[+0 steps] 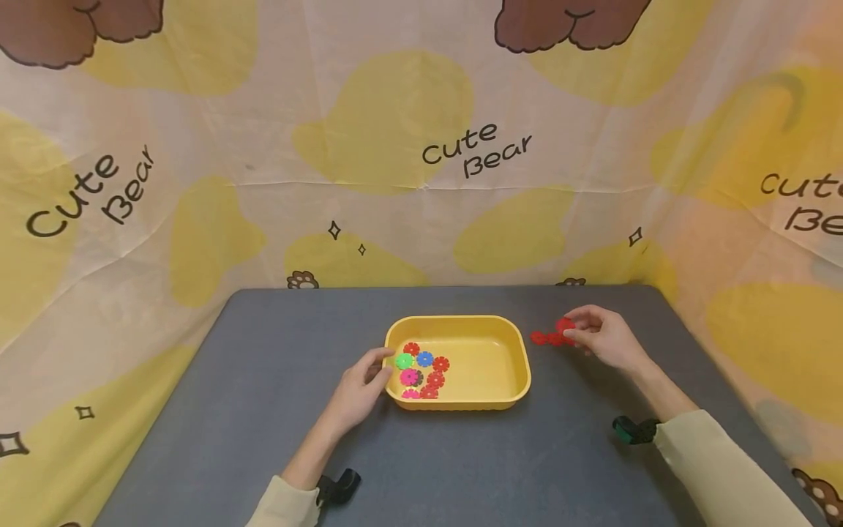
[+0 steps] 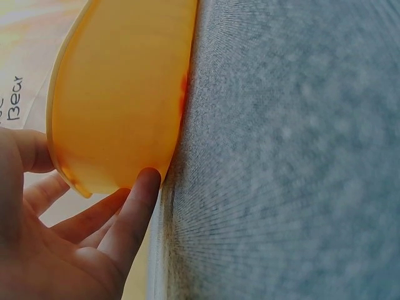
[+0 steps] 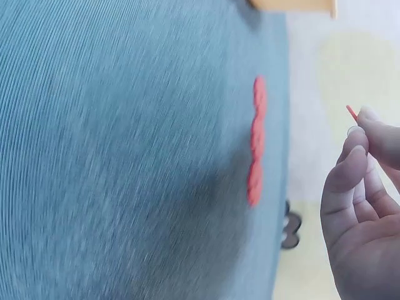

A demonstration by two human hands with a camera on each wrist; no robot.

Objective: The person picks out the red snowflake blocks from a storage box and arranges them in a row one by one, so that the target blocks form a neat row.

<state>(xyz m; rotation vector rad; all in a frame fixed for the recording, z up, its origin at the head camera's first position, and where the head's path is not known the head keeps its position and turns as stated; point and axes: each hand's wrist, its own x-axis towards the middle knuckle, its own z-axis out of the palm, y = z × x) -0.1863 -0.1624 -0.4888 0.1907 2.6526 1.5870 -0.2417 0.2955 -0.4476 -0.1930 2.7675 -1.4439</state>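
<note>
One red disc (image 1: 563, 325) pinched in the right hand's (image 1: 609, 339) fingers, near a row of red pieces (image 3: 257, 140) on the tabletop (image 1: 263, 410) right of the yellow tray (image 1: 464, 405), its left end, beside mixed-colour discs (image 1: 435, 380) inside, touched by the left hand's (image 1: 358, 389) spread, mostly straight fingers.

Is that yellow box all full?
No, only partly: the yellow box has small coloured pieces on its left side, but bare yellow bottom shows on the right.
</note>
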